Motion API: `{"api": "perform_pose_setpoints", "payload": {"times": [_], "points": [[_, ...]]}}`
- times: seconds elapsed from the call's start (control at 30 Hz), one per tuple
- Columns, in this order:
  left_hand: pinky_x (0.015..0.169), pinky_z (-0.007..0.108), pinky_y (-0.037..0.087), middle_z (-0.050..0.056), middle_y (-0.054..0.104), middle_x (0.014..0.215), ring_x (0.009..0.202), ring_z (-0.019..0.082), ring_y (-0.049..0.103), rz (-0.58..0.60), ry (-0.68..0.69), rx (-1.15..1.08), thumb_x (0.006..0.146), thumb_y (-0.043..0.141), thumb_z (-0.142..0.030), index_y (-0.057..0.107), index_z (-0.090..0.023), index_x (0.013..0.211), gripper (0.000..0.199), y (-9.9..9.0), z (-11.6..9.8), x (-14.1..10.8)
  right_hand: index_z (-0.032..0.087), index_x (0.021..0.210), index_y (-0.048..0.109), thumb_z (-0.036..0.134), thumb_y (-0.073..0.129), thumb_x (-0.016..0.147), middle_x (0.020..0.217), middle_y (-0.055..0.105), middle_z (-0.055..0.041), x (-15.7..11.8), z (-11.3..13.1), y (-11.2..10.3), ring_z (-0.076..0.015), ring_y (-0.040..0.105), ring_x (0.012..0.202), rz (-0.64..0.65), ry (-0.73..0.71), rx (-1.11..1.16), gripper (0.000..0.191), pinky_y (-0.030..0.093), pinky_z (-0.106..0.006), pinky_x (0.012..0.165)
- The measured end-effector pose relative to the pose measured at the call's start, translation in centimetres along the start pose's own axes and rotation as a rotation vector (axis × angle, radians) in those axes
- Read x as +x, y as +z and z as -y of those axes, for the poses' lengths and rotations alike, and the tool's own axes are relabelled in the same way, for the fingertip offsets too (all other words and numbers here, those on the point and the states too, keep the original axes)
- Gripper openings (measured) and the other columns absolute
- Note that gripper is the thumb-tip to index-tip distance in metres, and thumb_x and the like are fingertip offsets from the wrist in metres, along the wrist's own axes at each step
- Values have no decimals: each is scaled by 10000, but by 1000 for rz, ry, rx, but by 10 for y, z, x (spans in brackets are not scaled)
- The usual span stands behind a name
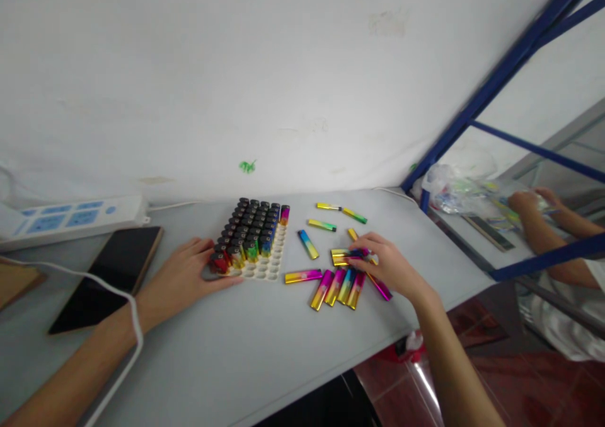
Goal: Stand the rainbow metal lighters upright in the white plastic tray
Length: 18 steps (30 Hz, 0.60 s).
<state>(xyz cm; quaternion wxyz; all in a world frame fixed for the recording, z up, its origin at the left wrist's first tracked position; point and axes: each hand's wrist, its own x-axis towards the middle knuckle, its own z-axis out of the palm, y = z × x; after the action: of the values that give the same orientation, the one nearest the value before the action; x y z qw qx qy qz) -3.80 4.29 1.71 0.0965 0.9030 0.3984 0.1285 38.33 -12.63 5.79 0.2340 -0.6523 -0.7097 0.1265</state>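
A white tray with rows of round holes (271, 266) lies on the table, its left part filled with upright black-topped lighters (253, 225) in red, gold, green and blue. At the tray's near left corner, my left hand (189, 272) grips its edge, thumb along the front and fingers at the left side. My right hand (382, 263) is closed over shiny lighters (341, 257), yellow and magenta; its fingertips partly hide them, so I cannot tell how many it holds. Just below it, several magenta-and-gold lighters (334, 287) lie side by side. A blue-and-yellow lighter (308, 244) lies nearer the tray.
More loose lighters (322, 225) lie toward the wall. On the left are a black phone-like slab (108, 275), a white power strip (75, 219) and a white cable (135, 316) crossing above my left forearm. Beyond a blue metal frame (496, 80), another person's hands (534, 201) work.
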Motion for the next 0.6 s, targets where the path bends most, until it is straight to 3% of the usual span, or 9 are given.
{"api": "perform_pose_setpoints", "payload": {"times": [0.13, 0.37, 0.47, 0.6], "points": [[1007, 467, 506, 109, 747, 1031, 1027, 318, 629, -8, 6, 9, 808, 576, -923, 791, -220, 876, 738, 3, 4, 0, 247, 1081, 794, 271, 752, 983, 1237, 674, -114, -6, -9, 1, -278, 688, 1167, 48, -26, -60, 109, 561, -465, 1086], [999, 472, 505, 108, 738, 1014, 1028, 328, 637, 10, -11, 14, 801, 589, -905, 798, -226, 885, 716, 4, 6, 1, 203, 1099, 752, 305, 710, 1019, 1237, 685, -153, 11, -7, 6, -327, 647, 1192, 48, -64, -137, 136, 537, -538, 1080], [1007, 462, 508, 110, 741, 1024, 1040, 325, 643, 38, -37, 3, 803, 618, -863, 792, -215, 894, 677, -3, 0, 2, 203, 1134, 720, 347, 623, 1072, 1204, 722, -142, 13, -2, 5, -304, 671, 1161, 14, -61, -36, 184, 538, -498, 1062], [1029, 464, 507, 110, 746, 1035, 1057, 327, 646, 36, -51, -26, 784, 648, -838, 791, -219, 891, 644, -7, -6, 2, 217, 1133, 658, 436, 474, 1132, 1037, 781, -80, 14, 9, 3, -227, 725, 944, -32, 22, 215, 286, 562, -389, 918]]}}
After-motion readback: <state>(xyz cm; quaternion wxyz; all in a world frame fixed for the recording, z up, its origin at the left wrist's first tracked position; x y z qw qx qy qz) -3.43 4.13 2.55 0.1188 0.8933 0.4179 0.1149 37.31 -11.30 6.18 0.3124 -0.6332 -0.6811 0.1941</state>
